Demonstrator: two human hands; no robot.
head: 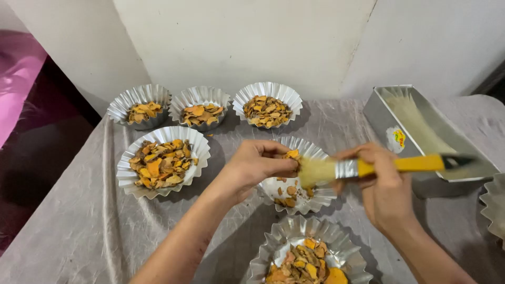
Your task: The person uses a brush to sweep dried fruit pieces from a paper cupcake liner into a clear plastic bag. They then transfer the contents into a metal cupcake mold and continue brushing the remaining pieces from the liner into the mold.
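Left hand (258,164) pinches an orange dried slice (292,154) over a fluted foil cup (310,181); right hand (381,181) grips a yellow-handled brush (368,167), bristles touching the slice.

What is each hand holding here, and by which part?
Right hand grips a yellow-handled brush mid-handle, behind the metal ferrule. Left hand pinches an orange dried piece over a fluted foil cup.

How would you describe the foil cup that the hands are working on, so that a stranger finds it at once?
On the grey cloth-covered table, find the fluted foil cup in the middle, between the left hand and the yellow-handled brush. Unlike its heaped neighbours, it holds only a few orange chips.
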